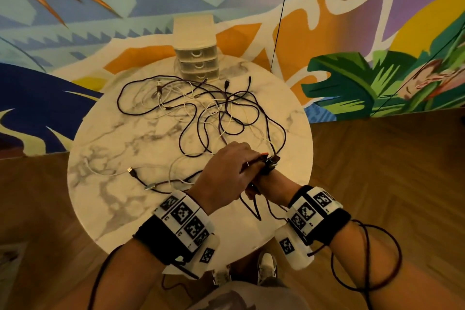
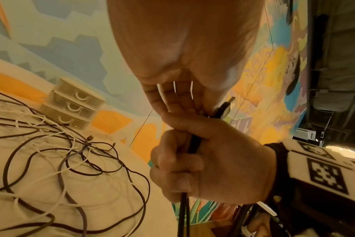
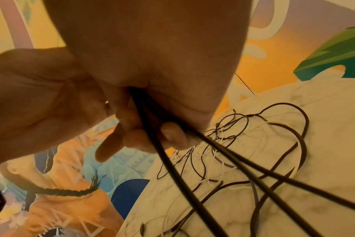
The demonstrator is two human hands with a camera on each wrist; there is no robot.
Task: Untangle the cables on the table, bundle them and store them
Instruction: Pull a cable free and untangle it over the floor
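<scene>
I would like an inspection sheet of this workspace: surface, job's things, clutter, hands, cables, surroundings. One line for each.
Surface: round marble table, mostly covered by wires.
Job's things: tangled dark and white cables; small drawer unit at the far edge, all three drawers closed.
Clutter: nothing seen.
Hands: left hand and right hand meet at the table's near right edge; both grip the same black cable, its plug sticking out.
Cables: several strands run from the right hand's grip to the pile; one loose plug lies near left.
Surroundings: painted wall, wooden floor.
</scene>
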